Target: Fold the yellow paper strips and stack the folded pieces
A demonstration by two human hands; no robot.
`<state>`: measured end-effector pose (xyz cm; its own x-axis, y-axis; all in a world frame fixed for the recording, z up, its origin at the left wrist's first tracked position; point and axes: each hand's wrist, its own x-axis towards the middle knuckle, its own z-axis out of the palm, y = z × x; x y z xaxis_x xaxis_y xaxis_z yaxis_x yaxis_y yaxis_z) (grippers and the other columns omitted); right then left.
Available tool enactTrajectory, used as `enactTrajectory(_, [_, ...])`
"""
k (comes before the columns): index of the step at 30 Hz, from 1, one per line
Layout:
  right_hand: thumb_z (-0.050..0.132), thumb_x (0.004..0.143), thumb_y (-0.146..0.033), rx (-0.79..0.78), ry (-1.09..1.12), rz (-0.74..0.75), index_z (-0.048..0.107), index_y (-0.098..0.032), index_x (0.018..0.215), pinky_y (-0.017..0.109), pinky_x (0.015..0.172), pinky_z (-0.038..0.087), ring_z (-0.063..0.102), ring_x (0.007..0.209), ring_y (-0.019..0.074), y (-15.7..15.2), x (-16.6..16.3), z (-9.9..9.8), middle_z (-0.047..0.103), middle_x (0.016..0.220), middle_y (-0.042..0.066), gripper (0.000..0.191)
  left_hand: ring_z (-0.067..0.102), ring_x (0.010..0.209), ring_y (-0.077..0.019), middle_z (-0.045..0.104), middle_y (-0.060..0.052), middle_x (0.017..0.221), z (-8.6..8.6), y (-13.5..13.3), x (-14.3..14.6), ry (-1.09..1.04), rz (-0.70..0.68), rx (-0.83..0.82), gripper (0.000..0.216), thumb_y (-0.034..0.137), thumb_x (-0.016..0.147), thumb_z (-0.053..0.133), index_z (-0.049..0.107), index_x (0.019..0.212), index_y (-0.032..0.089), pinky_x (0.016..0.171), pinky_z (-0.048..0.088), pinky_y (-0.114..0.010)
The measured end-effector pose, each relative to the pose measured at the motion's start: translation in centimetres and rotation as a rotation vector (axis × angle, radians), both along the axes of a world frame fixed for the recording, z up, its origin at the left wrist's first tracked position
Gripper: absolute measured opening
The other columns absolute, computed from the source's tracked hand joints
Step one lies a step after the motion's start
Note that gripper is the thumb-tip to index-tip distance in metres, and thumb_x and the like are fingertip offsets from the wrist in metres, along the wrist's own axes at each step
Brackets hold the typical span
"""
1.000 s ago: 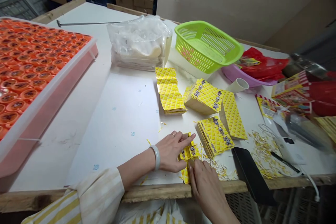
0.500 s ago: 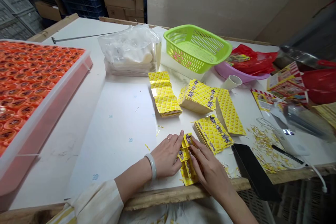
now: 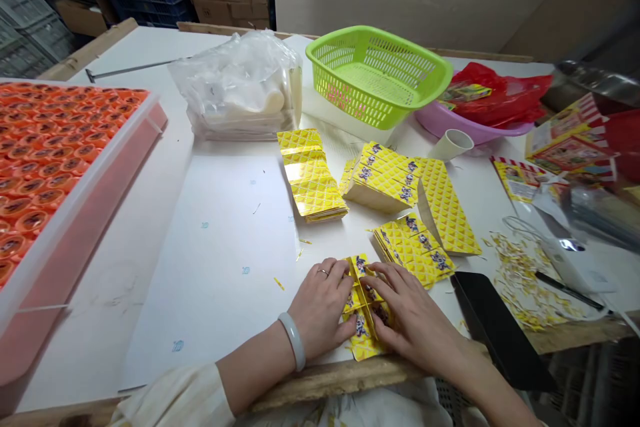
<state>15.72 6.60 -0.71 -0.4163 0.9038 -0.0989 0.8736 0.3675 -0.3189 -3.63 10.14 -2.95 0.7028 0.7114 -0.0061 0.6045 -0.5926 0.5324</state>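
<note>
A yellow printed card (image 3: 367,349) with small cartoon figures lies at the table's front edge, with raised flaps or folds along its middle. My left hand (image 3: 321,307) grips its left side, fingers bent over the edge; a ring and a pale bangle are on that arm. From the right, my right hand (image 3: 420,312) holds the card with curled fingers, the thumb low on it. Just beyond lies a stack of similar figure-printed cards (image 3: 417,247). Another yellow stack (image 3: 313,177), folded and without visible figures, lies farther left. The card's outer edges are partly hidden under my fingers.
An orange-filled tray (image 3: 150,127) stands at left. Behind are a plastic bag of white items (image 3: 240,93) and a green basket (image 3: 380,80). More yellow stacks (image 3: 445,207), a paper cup (image 3: 451,145), a black tray-like object (image 3: 500,327) and yellow scraps (image 3: 530,287) lie at right.
My right hand has shifted up and spread over the card's right side. The left fingers have drawn back slightly, baring more of the card. The view has moved a little.
</note>
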Motion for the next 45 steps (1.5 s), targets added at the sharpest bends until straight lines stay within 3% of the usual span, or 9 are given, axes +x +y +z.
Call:
enactTrajectory(7, [0.052,0.079,-0.017,-0.091,0.046,0.011,0.047,-0.024,0.122,0.049,0.104,0.036,0.041,0.124,0.0239,0.6,0.2,0.4,0.046,0.13,0.01,0.044,0.04,0.116,-0.0276,0.05,-0.011,0.122,0.0,-0.2,0.4,-0.037,-0.037,-0.023,0.044,0.028,0.075,0.062,0.05,0.114,0.013,0.101,0.037,-0.041])
enactTrajectory(11, [0.046,0.086,-0.019,-0.113,0.13,0.076,0.044,-0.022,0.124,0.044,0.107,0.035,0.035,0.13,0.0208,0.3,0.9,0.0,0.045,0.137,0.01,0.039,0.042,0.113,-0.0263,0.051,-0.01,0.119,-0.2,-0.3,0.2,-0.049,-0.066,0.003,0.029,0.023,0.079,0.057,0.053,0.107,0.016,0.098,0.04,-0.041])
enactTrajectory(16, [0.046,0.089,-0.023,-0.11,0.196,0.067,0.052,-0.023,0.114,0.044,0.11,0.031,0.029,0.136,0.0216,-0.6,1.8,-1.1,0.035,0.147,0.007,0.026,0.038,0.116,-0.0282,0.045,-0.01,0.126,-0.7,-0.4,-0.2,-0.067,-0.091,0.043,0.019,0.025,0.082,0.056,0.059,0.1,0.02,0.097,0.04,-0.046])
enactTrajectory(24, [0.047,0.089,-0.023,-0.306,0.37,0.041,0.051,-0.022,0.116,0.04,0.112,0.027,0.019,0.14,0.0193,-0.6,2.6,-1.4,0.019,0.154,0.006,0.028,0.043,0.112,-0.0274,0.046,-0.011,0.122,-1.2,-0.3,0.4,-0.052,-0.087,0.159,0.014,0.024,0.085,0.054,0.061,0.097,0.021,0.092,0.046,-0.047])
enactTrajectory(32, [0.044,0.087,-0.014,-0.166,0.33,0.101,0.061,-0.02,0.089,0.044,0.112,0.027,0.019,0.14,0.0214,-0.7,1.5,-1.6,0.032,0.149,0.005,0.018,0.047,0.116,-0.0298,0.054,-0.016,0.109,-2.2,-2.0,1.3,0.027,-0.173,0.429,0.01,0.016,0.087,0.05,0.059,0.09,0.013,0.094,0.048,-0.046])
enactTrajectory(37, [0.042,0.086,-0.011,-0.133,0.25,0.132,0.061,-0.017,0.099,0.044,0.111,0.029,0.023,0.138,0.0232,-0.8,0.8,-1.2,0.038,0.146,0.01,0.024,0.048,0.116,-0.0313,0.053,-0.019,0.113,-2.6,-2.3,1.5,0.013,-0.146,0.465,0.015,0.014,0.087,0.047,0.059,0.095,0.01,0.094,0.048,-0.046])
enactTrajectory(40, [0.04,0.086,-0.01,-0.081,0.249,0.119,0.056,-0.016,0.113,0.045,0.111,0.03,0.022,0.139,0.0231,-1.1,0.5,-1.4,0.037,0.146,0.012,0.032,0.047,0.117,-0.0305,0.052,-0.018,0.115,-2.6,-2.1,1.3,-0.032,-0.133,0.416,0.018,0.012,0.087,0.046,0.058,0.101,0.011,0.094,0.047,-0.048])
enactTrajectory(42, [0.039,0.087,-0.01,-0.044,0.275,0.125,0.055,-0.016,0.114,0.045,0.112,0.029,0.022,0.139,0.0219,-1.3,0.5,-1.6,0.037,0.146,0.012,0.032,0.047,0.116,-0.0277,0.052,-0.015,0.115,-2.1,-1.7,0.8,-0.091,-0.122,0.275,0.019,0.013,0.086,0.049,0.056,0.103,0.015,0.095,0.046,-0.047])
enactTrajectory(45, [0.041,0.088,-0.012,0.028,0.346,0.118,0.057,-0.018,0.103,0.045,0.112,0.028,0.022,0.139,0.0206,-1.4,0.6,-1.6,0.041,0.144,0.01,0.023,0.039,0.124,-0.0277,0.043,-0.014,0.129,-1.1,-1.2,-0.6,-0.236,0.055,0.05,0.042,0.023,0.082,0.06,0.045,0.12,0.019,0.101,0.04,-0.049])
